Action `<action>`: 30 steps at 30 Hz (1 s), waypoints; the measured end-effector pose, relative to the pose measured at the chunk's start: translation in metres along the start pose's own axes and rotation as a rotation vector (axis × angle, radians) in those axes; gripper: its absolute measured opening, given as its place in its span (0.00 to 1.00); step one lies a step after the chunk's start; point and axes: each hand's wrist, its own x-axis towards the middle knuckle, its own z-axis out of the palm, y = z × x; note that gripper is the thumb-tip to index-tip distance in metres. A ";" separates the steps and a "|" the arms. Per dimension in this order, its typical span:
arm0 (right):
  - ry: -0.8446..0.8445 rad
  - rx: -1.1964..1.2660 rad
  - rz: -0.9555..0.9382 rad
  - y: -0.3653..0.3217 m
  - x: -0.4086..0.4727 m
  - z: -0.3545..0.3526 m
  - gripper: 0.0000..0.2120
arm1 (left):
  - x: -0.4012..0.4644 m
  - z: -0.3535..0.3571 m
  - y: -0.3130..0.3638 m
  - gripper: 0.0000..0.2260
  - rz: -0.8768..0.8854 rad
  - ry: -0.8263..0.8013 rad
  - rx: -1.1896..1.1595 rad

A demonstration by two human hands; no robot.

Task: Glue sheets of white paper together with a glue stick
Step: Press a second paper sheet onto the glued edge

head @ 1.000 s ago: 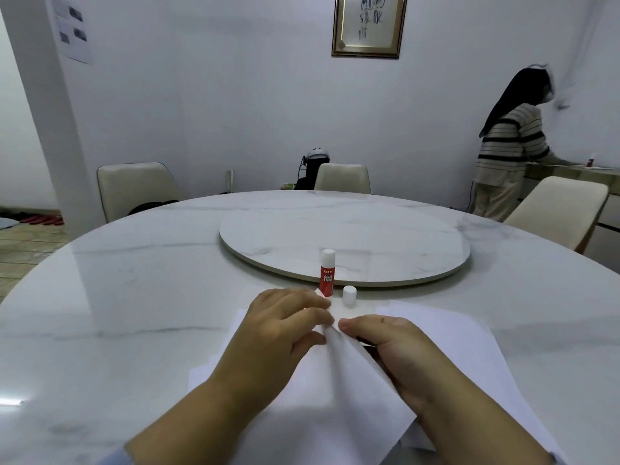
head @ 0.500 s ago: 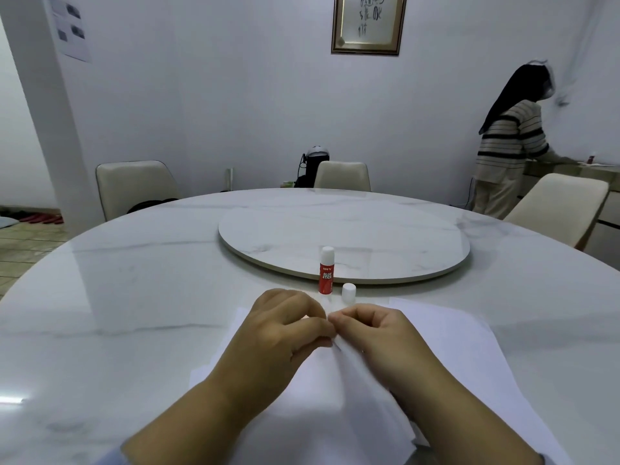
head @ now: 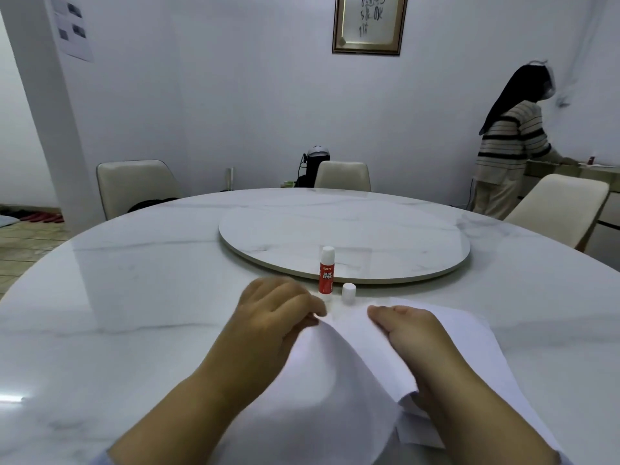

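Observation:
Several white paper sheets [head: 476, 344] lie on the marble table [head: 134, 313] in front of me. My left hand [head: 271, 313] pinches the far corner of the top sheet [head: 335, 380], which bulges up off the stack. My right hand [head: 412, 333] rests with curled fingers on the same sheet, just right of that corner; I cannot tell if it pinches the paper. Just beyond my hands a red and white glue stick [head: 326, 275] stands upright with its top uncovered. Its white cap [head: 348, 293] stands beside it on the right.
A round marble turntable [head: 345, 243] fills the table's middle behind the glue stick. Cream chairs [head: 134, 186] stand around the far edge. Another person [head: 510, 146] in a striped top stands at a counter at the back right.
My hands, which met at the sheet's corner half a second ago, have drawn apart. The top sheet now arches higher between them. Glue stick and cap have not moved.

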 end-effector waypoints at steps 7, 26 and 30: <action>-0.036 -0.335 0.069 0.004 0.014 -0.019 0.10 | -0.004 -0.019 -0.020 0.12 -0.692 0.377 -0.544; -0.137 -0.216 -0.428 -0.026 -0.053 0.035 0.20 | 0.006 -0.026 -0.027 0.09 -0.748 0.624 -0.487; -0.080 -0.101 -0.593 -0.047 -0.048 -0.001 0.37 | -0.001 -0.024 -0.034 0.06 -0.837 0.606 -0.586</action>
